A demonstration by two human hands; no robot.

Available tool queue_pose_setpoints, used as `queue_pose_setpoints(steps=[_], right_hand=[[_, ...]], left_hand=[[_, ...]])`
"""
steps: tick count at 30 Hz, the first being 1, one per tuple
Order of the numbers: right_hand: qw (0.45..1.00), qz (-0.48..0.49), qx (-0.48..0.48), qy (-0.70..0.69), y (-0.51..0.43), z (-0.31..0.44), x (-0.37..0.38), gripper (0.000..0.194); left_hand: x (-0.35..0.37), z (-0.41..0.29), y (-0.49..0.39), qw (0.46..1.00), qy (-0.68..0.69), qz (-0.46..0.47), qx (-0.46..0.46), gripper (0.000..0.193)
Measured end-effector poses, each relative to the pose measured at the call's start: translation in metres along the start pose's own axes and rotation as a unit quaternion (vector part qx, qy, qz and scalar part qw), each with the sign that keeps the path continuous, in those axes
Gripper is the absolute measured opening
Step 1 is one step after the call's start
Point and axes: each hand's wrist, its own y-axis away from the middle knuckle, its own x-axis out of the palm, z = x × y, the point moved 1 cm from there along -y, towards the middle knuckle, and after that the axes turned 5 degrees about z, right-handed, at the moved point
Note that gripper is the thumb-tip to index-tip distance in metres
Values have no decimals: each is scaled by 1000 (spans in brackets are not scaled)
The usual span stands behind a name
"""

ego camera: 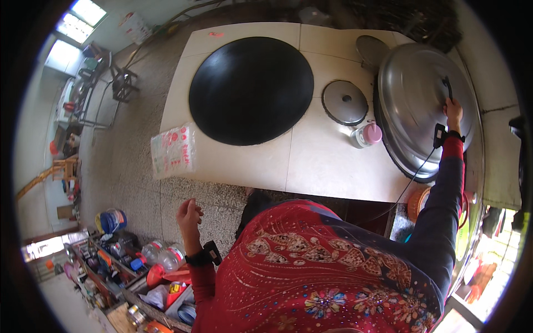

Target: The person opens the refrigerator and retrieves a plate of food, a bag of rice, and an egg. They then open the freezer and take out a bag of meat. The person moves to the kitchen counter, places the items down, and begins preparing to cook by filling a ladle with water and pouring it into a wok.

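Note:
My right hand [453, 111] grips the black handle of a large domed metal lid [410, 95] at the right end of a tiled stove top [325, 175]. The lid lies over a wide round pan whose metal rim shows below it. Left of the lid stands a clear jar with a pink cap [372, 133], beside a small round metal cover [345, 103]. A large black round plate or pan cover [251, 90] takes up the left part of the top. My left hand [190, 212] hangs in the air before the stove's near left edge, fingers loosely curled and nothing in them.
A printed plastic bag [174, 152] overhangs the stove's left edge. Another round metal lid [372, 50] lies at the back, near dark brushwood. An orange basket [417, 204] is below the right front edge. Large plastic bottles [170, 257] and a blue bucket [113, 220] stand at lower left.

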Motion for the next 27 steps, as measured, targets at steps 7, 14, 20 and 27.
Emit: queue_pose_setpoints(steps=[7,14,20,27], right_hand=[[997,-7,26,72,-8,-57,6,24],[995,1,88,35,-20,-104,11,25],[996,-1,86,10,-6,-117,13,23],[980,22,87,175,16,-87,19,24]], left_hand=[[3,23,23,998,42,-30,-22,24],[16,27,22,998,44,-38,-39,25],[33,24,7,994,87,46,-43,21],[141,-2,-30,966,22,255,18,21]])
